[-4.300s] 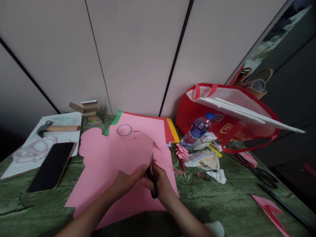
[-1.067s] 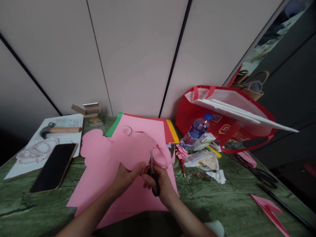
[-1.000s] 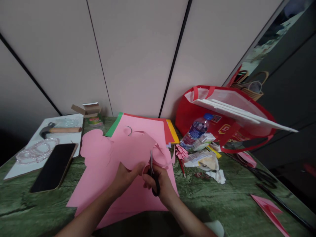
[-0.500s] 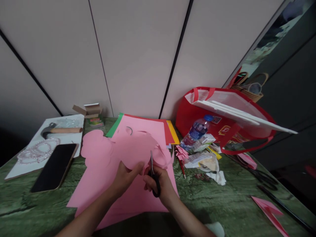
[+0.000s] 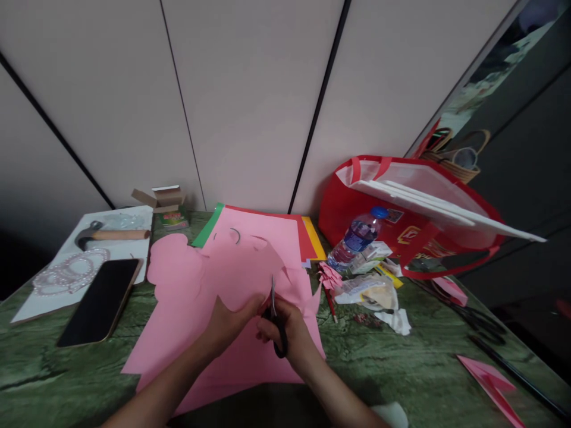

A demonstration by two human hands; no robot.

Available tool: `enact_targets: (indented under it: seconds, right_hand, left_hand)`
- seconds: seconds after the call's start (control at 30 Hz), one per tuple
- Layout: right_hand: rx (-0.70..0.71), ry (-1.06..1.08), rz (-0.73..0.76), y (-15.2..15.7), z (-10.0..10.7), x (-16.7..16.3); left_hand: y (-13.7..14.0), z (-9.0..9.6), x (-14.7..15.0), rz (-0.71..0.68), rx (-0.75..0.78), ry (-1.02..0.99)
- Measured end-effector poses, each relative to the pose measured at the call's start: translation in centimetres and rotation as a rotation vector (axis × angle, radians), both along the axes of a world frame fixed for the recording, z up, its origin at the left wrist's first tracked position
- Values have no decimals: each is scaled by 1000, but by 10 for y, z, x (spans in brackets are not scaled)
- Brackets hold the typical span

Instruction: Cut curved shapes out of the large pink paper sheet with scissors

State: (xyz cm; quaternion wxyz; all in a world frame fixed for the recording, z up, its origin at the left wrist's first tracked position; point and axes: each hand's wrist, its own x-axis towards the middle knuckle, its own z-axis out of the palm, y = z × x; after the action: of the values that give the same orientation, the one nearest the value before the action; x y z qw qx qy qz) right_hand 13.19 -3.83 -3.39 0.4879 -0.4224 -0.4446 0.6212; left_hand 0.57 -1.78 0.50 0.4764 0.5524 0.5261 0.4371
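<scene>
My left hand (image 5: 234, 321) pinches the near edge of a rounded piece of pink paper (image 5: 243, 267), thumb on top. Close beside it, my right hand (image 5: 285, 330) is wrapped round a pair of scissors (image 5: 280, 333) with black handles. Their blades point away from me at the paper's right edge. A partly cut strip of pink paper (image 5: 312, 302) hangs to the right of the blades. Underneath lie large pink sheets (image 5: 173, 345), and scalloped pink cut-outs (image 5: 172, 267) rest at the left.
A phone (image 5: 100, 303), a hammer (image 5: 118, 235) and clear beads (image 5: 66, 273) lie left. To the right stand a water bottle (image 5: 357, 241) and a red bag (image 5: 357, 178), with a pink paper flower (image 5: 330, 276), a pencil (image 5: 331, 306) and larger black scissors (image 5: 479, 321).
The cut strip at the right has dropped lower and its curl has changed shape. My left thumb has shifted slightly right, closer to the scissors. Both hands keep their hold.
</scene>
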Motion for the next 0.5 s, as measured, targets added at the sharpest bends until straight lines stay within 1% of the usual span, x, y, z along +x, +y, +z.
enact_targets:
  seconds: [0.17, 0.5]
  right_hand:
    - [65, -32, -8, 3, 0, 2]
    - [53, -29, -8, 2, 2, 2]
  left_hand:
    - [-1, 2, 2, 36, -24, -13]
    - [0, 0, 2, 16, -19, -4]
